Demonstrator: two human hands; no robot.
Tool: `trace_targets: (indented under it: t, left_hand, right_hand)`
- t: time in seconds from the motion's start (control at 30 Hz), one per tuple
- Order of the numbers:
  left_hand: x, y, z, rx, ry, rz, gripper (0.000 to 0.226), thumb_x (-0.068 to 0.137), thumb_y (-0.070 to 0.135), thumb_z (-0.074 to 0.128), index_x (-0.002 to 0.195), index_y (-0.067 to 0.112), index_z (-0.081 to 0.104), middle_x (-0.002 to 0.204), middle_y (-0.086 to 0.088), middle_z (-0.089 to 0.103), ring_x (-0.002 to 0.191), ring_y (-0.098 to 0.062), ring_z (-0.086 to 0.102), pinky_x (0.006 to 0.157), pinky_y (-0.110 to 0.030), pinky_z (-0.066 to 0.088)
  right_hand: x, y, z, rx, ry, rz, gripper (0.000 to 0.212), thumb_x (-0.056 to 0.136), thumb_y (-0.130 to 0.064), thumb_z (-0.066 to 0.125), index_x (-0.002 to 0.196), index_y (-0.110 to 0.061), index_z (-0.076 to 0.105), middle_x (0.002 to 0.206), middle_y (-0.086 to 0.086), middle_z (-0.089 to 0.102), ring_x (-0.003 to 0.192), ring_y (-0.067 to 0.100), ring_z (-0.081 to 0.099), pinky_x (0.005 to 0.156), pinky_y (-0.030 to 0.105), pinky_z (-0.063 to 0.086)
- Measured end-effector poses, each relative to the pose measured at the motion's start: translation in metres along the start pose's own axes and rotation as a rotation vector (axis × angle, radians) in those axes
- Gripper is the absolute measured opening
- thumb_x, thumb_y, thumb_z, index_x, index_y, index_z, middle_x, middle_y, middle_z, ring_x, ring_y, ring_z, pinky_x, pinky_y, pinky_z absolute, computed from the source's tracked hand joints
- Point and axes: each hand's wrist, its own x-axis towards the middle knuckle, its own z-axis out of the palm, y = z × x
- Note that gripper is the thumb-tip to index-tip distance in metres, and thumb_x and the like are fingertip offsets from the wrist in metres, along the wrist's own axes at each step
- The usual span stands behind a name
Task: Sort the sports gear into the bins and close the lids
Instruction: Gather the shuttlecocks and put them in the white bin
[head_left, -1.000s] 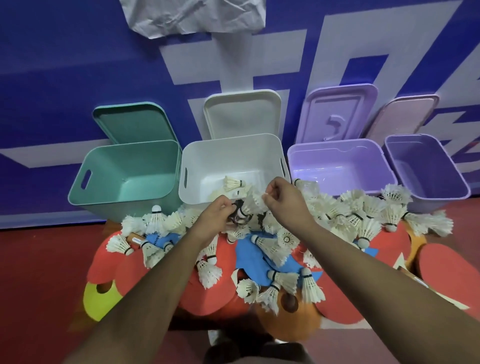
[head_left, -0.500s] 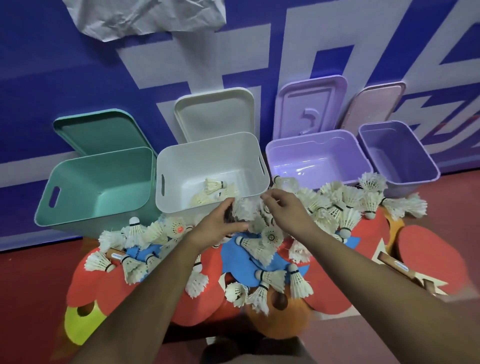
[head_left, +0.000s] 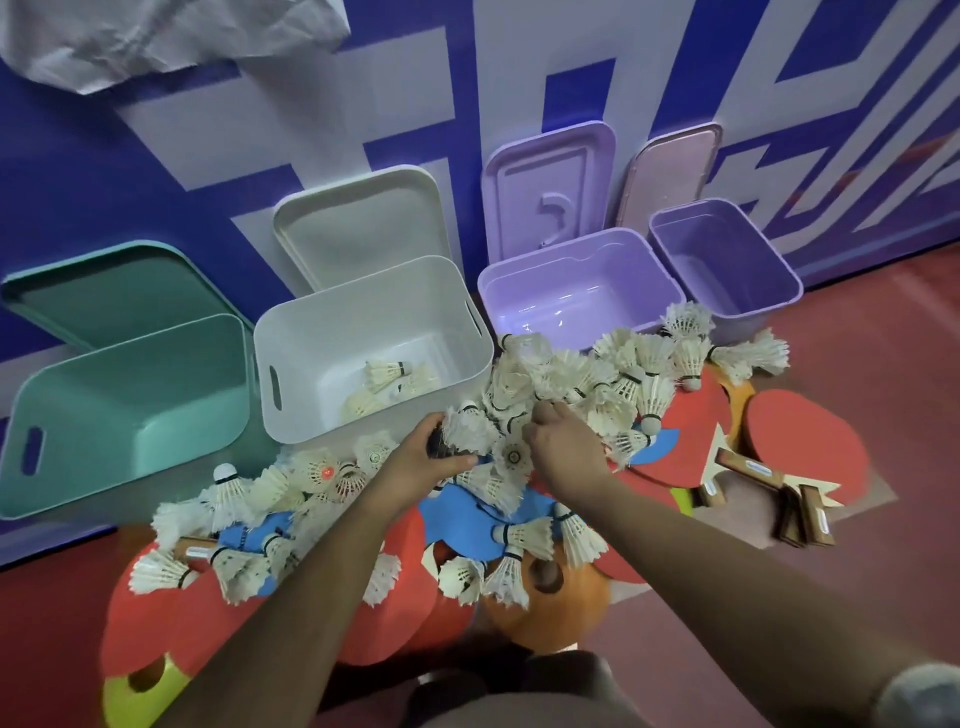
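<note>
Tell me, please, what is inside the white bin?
A few shuttlecocks lie on the floor of the white bin, toward its right. Its near wall covers the front strip, so I cannot count them exactly.

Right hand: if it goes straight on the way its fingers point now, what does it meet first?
The shuttlecocks heaped at its fingertips; the right hand seems to touch them. Beyond them probably comes the right wall of the white bin, though depth is unclear.
</note>
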Motion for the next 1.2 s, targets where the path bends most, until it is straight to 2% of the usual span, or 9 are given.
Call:
trace_targets:
  t: [0.17,0.33,0.43,0.53,0.7,0.83,1.0,1.13,1.2]
  left_hand:
    - [-0.003,-0.001,-0.003,0.009,0.024,-0.009,0.082,0.078,0.028,0.080,0.146,0.030,0.034,0.129,0.014,0.044,0.113,-0.009,0.048,0.073,-0.015,0.041]
    - [-0.005,-0.002,-0.009,0.041,0.015,0.006,0.076,0.078,0.029,0.080,0.141,0.033,0.038,0.129,0.014,0.051,0.110,-0.009,0.054,0.070,-0.013,0.043]
    - [-0.006,0.000,-0.012,0.085,-0.008,0.047,0.069,0.078,0.030,0.080,0.136,0.031,0.044,0.124,0.011,0.059,0.110,-0.011,0.059,0.076,-0.015,0.046]
    - [-0.004,0.008,-0.016,0.084,-0.014,0.087,0.069,0.074,0.031,0.083,0.133,0.032,0.047,0.122,0.012,0.062,0.111,-0.005,0.059,0.090,-0.021,0.046]
    - [-0.009,0.028,-0.032,0.010,0.022,0.156,0.053,0.076,0.027,0.082,0.112,0.050,0.052,0.109,0.020,0.067,0.099,0.009,0.062,0.090,-0.020,0.048]
    - [-0.015,0.029,-0.056,0.009,0.061,0.178,0.071,0.070,0.040,0.085,0.132,0.035,0.049,0.120,0.011,0.065,0.111,-0.005,0.061,0.101,-0.035,0.048]
    - [-0.026,0.032,-0.085,0.110,0.151,0.218,0.057,0.077,0.021,0.081,0.126,0.029,0.053,0.106,0.013,0.067,0.090,0.007,0.063,0.076,-0.009,0.047]
    - [-0.030,0.028,-0.116,0.087,0.259,0.212,0.058,0.076,0.018,0.081,0.124,0.032,0.053,0.107,0.013,0.067,0.095,-0.001,0.064,0.085,-0.017,0.049]
    - [-0.033,0.027,-0.127,0.195,0.210,0.229,0.059,0.076,0.019,0.081,0.126,0.033,0.051,0.108,0.013,0.066,0.096,-0.001,0.063,0.083,-0.011,0.048]
  right_hand:
    - [0.001,0.005,-0.001,0.090,0.085,0.054,0.031,0.057,0.007,0.071,0.082,-0.010,0.064,0.077,0.005,0.060,0.073,0.027,0.059,0.049,0.025,0.032]
    - [0.002,0.004,-0.033,0.564,0.209,0.154,0.011,0.086,-0.001,0.055,0.089,-0.009,0.062,0.085,0.003,0.062,0.076,0.020,0.058,0.062,0.032,0.047]
    - [0.002,-0.002,-0.068,0.828,0.228,0.163,0.010,0.090,-0.006,0.057,0.094,-0.012,0.062,0.073,-0.013,0.057,0.063,0.001,0.052,0.059,0.016,0.042]
    - [0.009,-0.012,-0.095,0.980,0.218,0.131,0.011,0.090,-0.004,0.057,0.094,-0.012,0.063,0.062,-0.020,0.052,0.055,-0.001,0.046,0.055,0.011,0.038]
    - [0.024,-0.026,-0.115,0.950,0.149,0.054,0.012,0.088,0.000,0.056,0.091,-0.009,0.063,0.062,-0.013,0.051,0.049,-0.001,0.043,0.052,0.009,0.036]
    - [0.035,-0.035,-0.118,0.999,0.079,0.016,0.015,0.087,0.003,0.055,0.087,-0.012,0.061,0.068,-0.007,0.054,0.050,0.000,0.042,0.050,0.012,0.037]
    - [0.053,-0.061,-0.119,1.036,-0.002,-0.062,0.011,0.088,0.003,0.055,0.089,-0.007,0.060,0.073,-0.001,0.056,0.054,0.003,0.045,0.052,0.012,0.039]
    - [0.071,-0.074,-0.118,1.086,-0.009,-0.069,0.015,0.086,0.006,0.056,0.087,-0.008,0.061,0.075,-0.003,0.057,0.058,0.005,0.045,0.054,0.012,0.038]
    - [0.078,-0.083,-0.116,1.060,-0.069,-0.106,0.018,0.086,0.006,0.055,0.084,-0.011,0.062,0.071,-0.006,0.056,0.057,0.002,0.046,0.055,0.012,0.039]
